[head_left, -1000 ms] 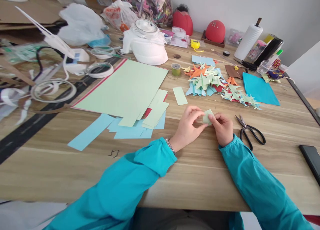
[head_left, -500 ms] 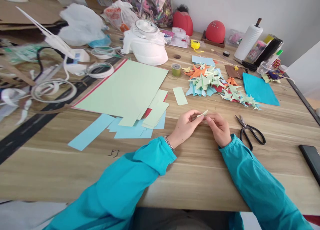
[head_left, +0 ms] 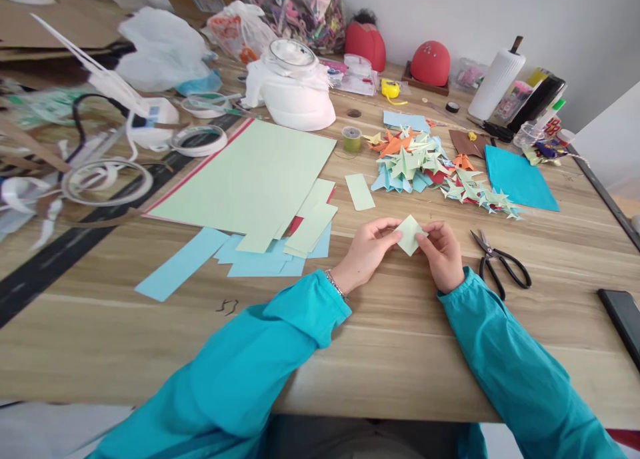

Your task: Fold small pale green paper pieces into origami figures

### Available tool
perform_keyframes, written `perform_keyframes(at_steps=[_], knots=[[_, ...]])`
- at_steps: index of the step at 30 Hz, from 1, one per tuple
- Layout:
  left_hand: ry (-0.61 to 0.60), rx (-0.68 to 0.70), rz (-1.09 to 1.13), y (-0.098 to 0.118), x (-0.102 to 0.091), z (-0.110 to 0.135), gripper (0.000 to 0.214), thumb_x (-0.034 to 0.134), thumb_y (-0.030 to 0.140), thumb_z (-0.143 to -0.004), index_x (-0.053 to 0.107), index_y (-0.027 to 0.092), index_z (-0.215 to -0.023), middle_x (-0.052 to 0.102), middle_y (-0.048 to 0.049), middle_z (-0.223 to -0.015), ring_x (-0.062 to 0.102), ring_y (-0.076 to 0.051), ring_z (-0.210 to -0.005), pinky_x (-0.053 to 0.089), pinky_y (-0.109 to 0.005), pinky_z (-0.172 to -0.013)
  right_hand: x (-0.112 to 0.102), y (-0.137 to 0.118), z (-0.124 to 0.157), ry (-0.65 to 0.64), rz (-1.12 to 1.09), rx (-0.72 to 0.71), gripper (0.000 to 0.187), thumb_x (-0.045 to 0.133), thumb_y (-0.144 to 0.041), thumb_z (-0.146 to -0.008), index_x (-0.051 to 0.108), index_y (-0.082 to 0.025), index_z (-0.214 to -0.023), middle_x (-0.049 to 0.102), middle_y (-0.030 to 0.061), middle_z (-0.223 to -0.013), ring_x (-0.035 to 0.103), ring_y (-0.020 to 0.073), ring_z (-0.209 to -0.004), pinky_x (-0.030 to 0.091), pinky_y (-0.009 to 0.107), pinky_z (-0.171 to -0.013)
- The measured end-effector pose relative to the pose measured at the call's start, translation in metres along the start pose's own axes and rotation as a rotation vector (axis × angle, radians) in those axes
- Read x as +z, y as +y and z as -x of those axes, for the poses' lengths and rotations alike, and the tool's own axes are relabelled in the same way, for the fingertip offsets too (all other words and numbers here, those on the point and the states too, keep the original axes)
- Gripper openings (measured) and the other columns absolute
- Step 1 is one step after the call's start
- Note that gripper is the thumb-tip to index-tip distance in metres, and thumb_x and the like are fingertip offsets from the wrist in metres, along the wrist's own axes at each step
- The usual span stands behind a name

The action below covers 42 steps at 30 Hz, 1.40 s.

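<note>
Both my hands meet over the wooden table [head_left: 390, 352], pinching a small pale green folded paper [head_left: 409, 234] between them. My left hand [head_left: 367, 252] grips its left corner with thumb and fingers. My right hand [head_left: 445, 254] grips its right corner the same way. The paper shows as a diamond, its face turned towards me. A pale green paper strip [head_left: 360, 191] lies just beyond my hands. Black scissors [head_left: 500, 262] rest right of my right hand.
A pile of folded paper shapes [head_left: 430, 166] lies at the back, with a blue sheet [head_left: 520, 177] to its right. Large green sheets [head_left: 250, 176] and blue strips [head_left: 235, 259] lie left. Tape rolls [head_left: 107, 179], a white jar [head_left: 295, 86] and a black phone [head_left: 625, 319] stand around.
The green paper was edge-on between my fingers half a second ago; now it is turned flat, showing as a diamond. Both hands stayed in place.
</note>
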<state>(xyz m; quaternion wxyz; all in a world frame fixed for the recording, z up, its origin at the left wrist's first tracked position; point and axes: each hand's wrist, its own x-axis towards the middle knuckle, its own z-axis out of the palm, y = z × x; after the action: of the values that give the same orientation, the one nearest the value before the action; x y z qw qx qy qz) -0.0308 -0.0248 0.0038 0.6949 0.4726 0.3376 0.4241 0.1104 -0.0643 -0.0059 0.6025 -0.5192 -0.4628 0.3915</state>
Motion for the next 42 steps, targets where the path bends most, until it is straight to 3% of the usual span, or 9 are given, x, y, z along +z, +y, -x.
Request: perform_keyframes(at_steps=[5, 13, 19, 22, 27, 32, 35, 38, 42], knots=[[0.039, 0.036, -0.125, 0.0, 0.0, 0.001, 0.028, 0.067, 0.03, -0.071, 0.067, 0.016, -0.095, 0.07, -0.0053, -0.089, 0.062, -0.018, -0.079, 0.05, -0.03, -0.07, -0.001, 0.0, 0.0, -0.049, -0.004, 0.025, 0.038, 0.072, -0.039, -0.067, 0.056, -0.021, -0.097, 0.068, 0.0018, -0.079, 0.063, 0.0159, -0.07, 0.051, 0.029, -0.061], [0.084, 0.072, -0.138, -0.001, 0.0, 0.001, 0.027, 0.07, 0.027, -0.069, 0.071, 0.017, -0.093, 0.071, -0.0067, -0.098, 0.063, -0.022, -0.091, 0.05, -0.034, -0.08, -0.002, -0.002, 0.0, -0.037, -0.025, 0.014, 0.024, 0.073, -0.034, -0.067, 0.061, -0.021, -0.082, 0.067, -0.0016, -0.065, 0.06, 0.0135, -0.059, 0.048, 0.027, -0.055], [0.1, 0.028, -0.128, 0.001, 0.002, 0.003, 0.02, 0.071, 0.026, -0.066, 0.073, 0.016, -0.083, 0.071, -0.0058, -0.086, 0.064, -0.021, -0.079, 0.053, -0.032, -0.067, -0.001, -0.003, 0.0, 0.03, -0.032, 0.078, 0.018, 0.075, -0.032, -0.061, 0.063, -0.021, -0.069, 0.064, -0.0023, -0.058, 0.056, 0.0131, -0.05, 0.046, 0.026, -0.045], [0.063, 0.007, -0.133, 0.002, 0.002, 0.003, 0.021, 0.067, 0.026, -0.07, 0.073, 0.017, -0.087, 0.07, -0.0046, -0.084, 0.063, -0.019, -0.073, 0.053, -0.031, -0.06, -0.003, -0.002, -0.001, 0.064, -0.042, 0.093, 0.012, 0.073, -0.027, -0.06, 0.063, -0.021, -0.064, 0.063, -0.0029, -0.054, 0.054, 0.0119, -0.048, 0.045, 0.025, -0.044], [-0.013, 0.061, -0.175, 0.004, 0.001, 0.003, 0.017, 0.065, 0.025, -0.072, 0.073, 0.019, -0.085, 0.067, -0.004, -0.091, 0.062, -0.017, -0.078, 0.054, -0.028, -0.062, -0.006, 0.002, -0.002, 0.08, -0.052, 0.096, 0.009, 0.071, -0.024, -0.06, 0.063, -0.021, -0.061, 0.062, -0.0033, -0.054, 0.053, 0.0118, -0.047, 0.042, 0.024, -0.042], [-0.129, -0.017, -0.041, 0.009, -0.001, 0.005, 0.03, 0.068, 0.023, -0.069, 0.069, 0.016, -0.099, 0.07, -0.0069, -0.091, 0.065, -0.019, -0.075, 0.056, -0.035, -0.068, -0.007, 0.005, -0.004, 0.107, -0.114, 0.134, 0.012, 0.071, -0.024, -0.06, 0.062, -0.02, -0.066, 0.061, -0.0037, -0.054, 0.053, 0.0123, -0.047, 0.041, 0.025, -0.044], [-0.221, 0.007, -0.022, 0.013, -0.002, 0.006, 0.041, 0.073, 0.018, -0.063, 0.067, 0.016, -0.104, 0.069, -0.0086, -0.1, 0.064, -0.022, -0.088, 0.054, -0.037, -0.077, -0.008, 0.005, -0.005, 0.116, -0.161, 0.158, 0.014, 0.071, -0.024, -0.06, 0.062, -0.02, -0.069, 0.062, -0.0036, -0.055, 0.053, 0.0123, -0.048, 0.04, 0.025, -0.044], [-0.212, 0.052, -0.071, 0.014, -0.002, 0.006, 0.042, 0.075, 0.017, -0.059, 0.068, 0.017, -0.101, 0.064, -0.0101, -0.113, 0.062, -0.023, -0.095, 0.053, -0.037, -0.081, -0.008, 0.005, -0.005, 0.123, -0.164, 0.162, 0.015, 0.071, -0.024, -0.06, 0.061, -0.02, -0.07, 0.062, -0.0032, -0.055, 0.053, 0.012, -0.047, 0.039, 0.024, -0.044], [-0.176, 0.043, -0.118, 0.013, -0.002, 0.006, 0.031, 0.076, 0.021, -0.059, 0.071, 0.015, -0.09, 0.056, -0.0111, -0.123, 0.063, -0.021, -0.09, 0.055, -0.036, -0.077, -0.008, 0.006, -0.006, 0.119, -0.154, 0.167, 0.018, 0.072, -0.027, -0.059, 0.061, -0.019, -0.071, 0.063, -0.0024, -0.057, 0.054, 0.0125, -0.048, 0.039, 0.024, -0.044]])
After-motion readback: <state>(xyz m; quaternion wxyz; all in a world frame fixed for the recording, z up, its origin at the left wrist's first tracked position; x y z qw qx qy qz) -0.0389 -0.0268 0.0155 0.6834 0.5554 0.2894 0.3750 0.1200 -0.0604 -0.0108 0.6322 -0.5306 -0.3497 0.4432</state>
